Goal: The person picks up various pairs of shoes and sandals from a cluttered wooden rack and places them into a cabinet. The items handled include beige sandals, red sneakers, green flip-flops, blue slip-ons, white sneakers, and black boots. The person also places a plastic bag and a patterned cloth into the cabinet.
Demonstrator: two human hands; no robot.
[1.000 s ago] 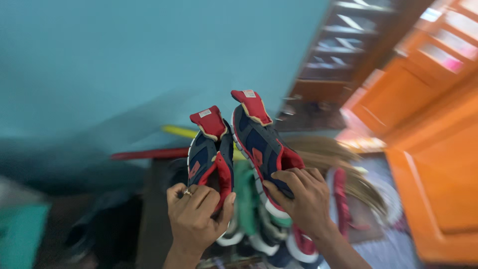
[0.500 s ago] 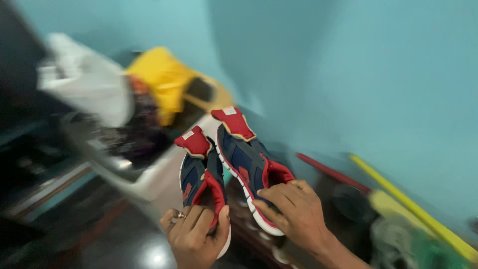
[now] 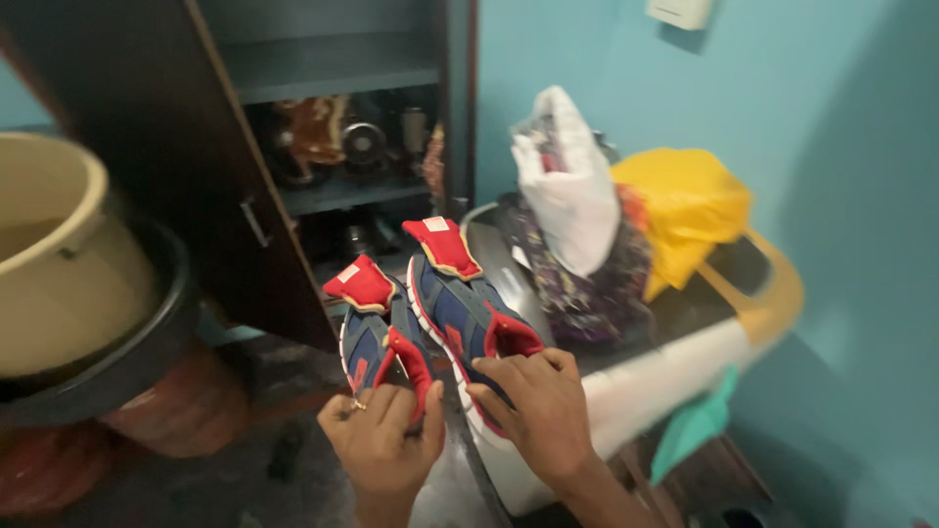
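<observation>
At lower centre of the frame, a navy-and-red shoe (image 3: 377, 332) is pinched by the left hand (image 3: 383, 440) and its mate (image 3: 460, 303) by the right hand (image 3: 533, 406). Each is gripped only at the heel, so a slip onto the dark floor (image 3: 225, 479) is judged possible.

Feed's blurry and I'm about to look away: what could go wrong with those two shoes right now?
The left hand pinches the left shoe only at its heel, so it might slip. The right shoe, held by the right hand, hangs near the open cabinet door and the heaped white bag; a swing could knock them.
</observation>
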